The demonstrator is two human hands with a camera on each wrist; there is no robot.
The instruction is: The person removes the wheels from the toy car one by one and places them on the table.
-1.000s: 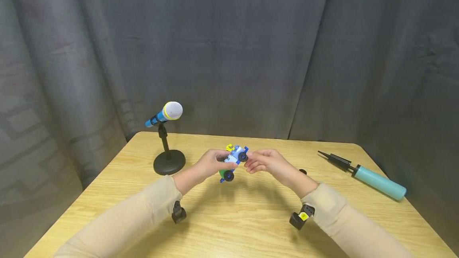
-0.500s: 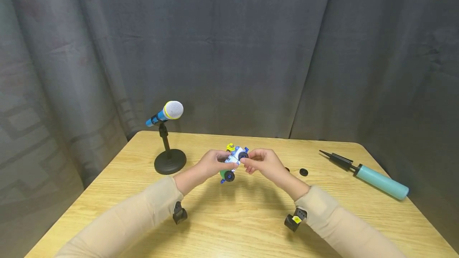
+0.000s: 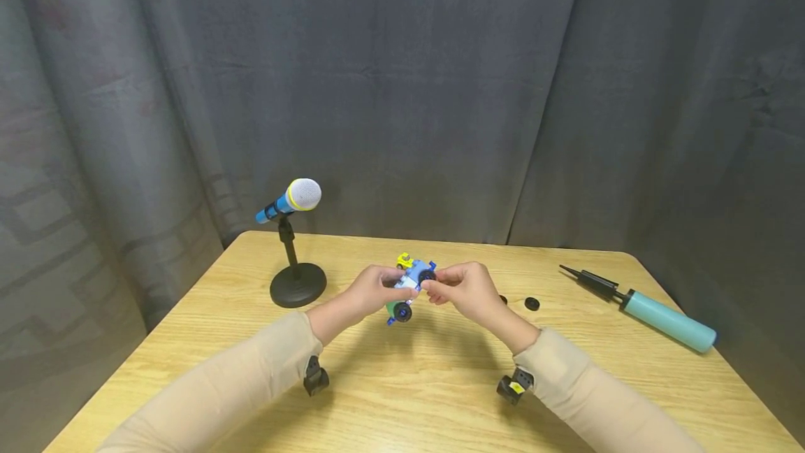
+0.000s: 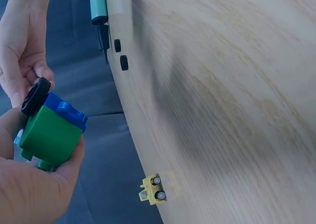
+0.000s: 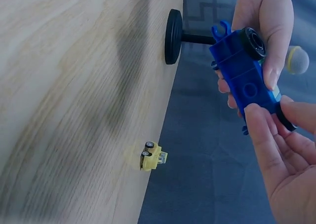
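Observation:
A toy car [image 3: 409, 281] built of blue, white and green blocks is held tilted above the table. My left hand [image 3: 365, 299] grips its body, thumb on the near side. With thumb and fingers my right hand [image 3: 464, 289] pinches a black wheel [image 3: 427, 276] at the car's right end. Another black wheel [image 3: 402, 312] sits at the lower end. The right wrist view shows the blue underside [image 5: 242, 78] of the car, with hooks at its edges. A green block [image 4: 52, 135] faces the left wrist camera.
Behind the car stands a small yellow toy vehicle [image 3: 404, 259]. Loose black wheels [image 3: 532, 304] lie beyond the right wrist. A blue microphone [image 3: 289, 200] on a black stand [image 3: 298, 285] is at the left, a teal hand pump [image 3: 668, 320] at the right.
My right hand has moved left onto the wheel at the car's right end and now pinches it. The loose wheels have come into view. My left hand keeps its grip.

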